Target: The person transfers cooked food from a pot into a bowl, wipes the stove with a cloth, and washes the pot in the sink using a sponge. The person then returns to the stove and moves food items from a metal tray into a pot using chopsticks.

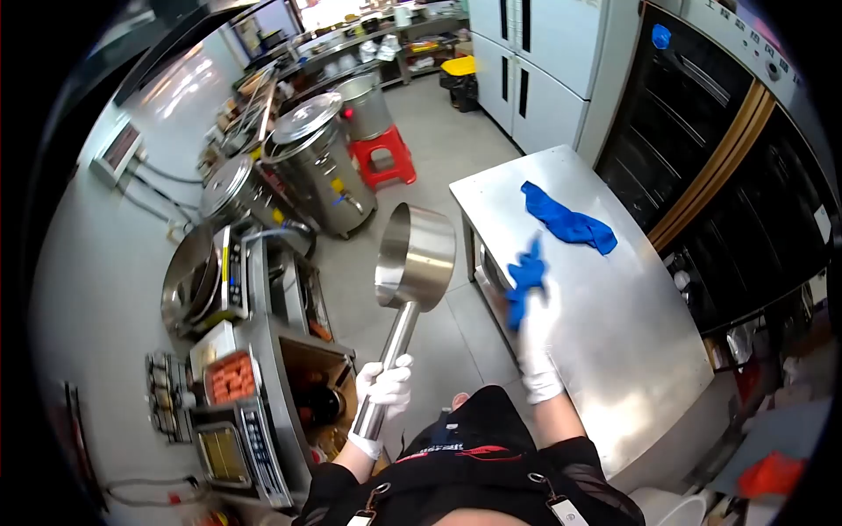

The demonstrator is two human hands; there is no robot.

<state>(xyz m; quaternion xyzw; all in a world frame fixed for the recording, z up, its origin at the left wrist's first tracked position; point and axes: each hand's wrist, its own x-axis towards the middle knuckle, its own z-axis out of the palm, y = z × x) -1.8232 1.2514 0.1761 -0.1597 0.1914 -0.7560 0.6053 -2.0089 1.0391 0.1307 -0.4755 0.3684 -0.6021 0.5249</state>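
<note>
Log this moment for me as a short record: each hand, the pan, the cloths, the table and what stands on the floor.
Left hand: white-gloved, closed around the pan's handle
Pan: steel, long straight handle, raised over the floor, opening turned toward picture left
Right hand: white-gloved, blurred, holding a blue cloth at the table's near-left edge
Other cloth: blue, lying on the tabletop
Table: metal-topped, to the person's right
Floor: red stool bearing a steel pot

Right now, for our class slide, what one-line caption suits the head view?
Left hand grips a metal pan by its handle; right hand holds blue cloth.
</note>
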